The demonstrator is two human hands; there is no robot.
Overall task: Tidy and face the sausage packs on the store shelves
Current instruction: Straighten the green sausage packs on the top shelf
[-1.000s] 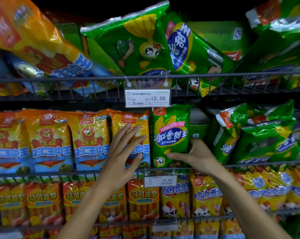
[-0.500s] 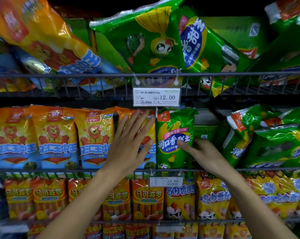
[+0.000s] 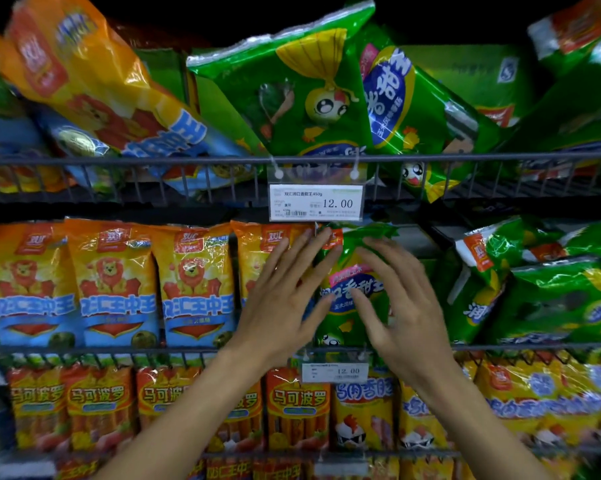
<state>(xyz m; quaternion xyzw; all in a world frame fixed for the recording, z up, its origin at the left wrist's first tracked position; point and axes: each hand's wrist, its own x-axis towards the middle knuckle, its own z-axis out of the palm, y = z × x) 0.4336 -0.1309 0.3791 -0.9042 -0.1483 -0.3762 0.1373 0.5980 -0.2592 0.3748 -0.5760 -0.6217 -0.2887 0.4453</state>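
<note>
**Both hands spread over the upright green pack on the middle shelf**

At 9 o'clock, a row of 3 glossy orange-and-blue plastic sausage packs with a lion picture (image 3: 114,282) stands upright and faces forward behind the grey wire rail of the middle shelf (image 3: 84,350). A 4th pack of that kind (image 3: 257,258) stands just right of them, partly hidden by the left hand (image 3: 285,299). That hand is released, fingers straight and fanned toward 1 o'clock, the fingertips (image 3: 333,252) reaching the left edge of the shiny green plastic sausage pack with blue lettering (image 3: 352,289), which stands upright at the centre. Whether the palm touches the orange pack cannot be told. Directly at 12 o'clock hangs a white price tag reading 12.00 (image 3: 315,202). The right hand (image 3: 406,313) is also released, fingers spread and slightly bent over the green pack's right side, grasping nothing. At 3 o'clock, more green packs (image 3: 548,289) lie tilted and heaped. At 6 o'clock, red-and-orange packs (image 3: 297,407) stand on the lower shelf.
</note>
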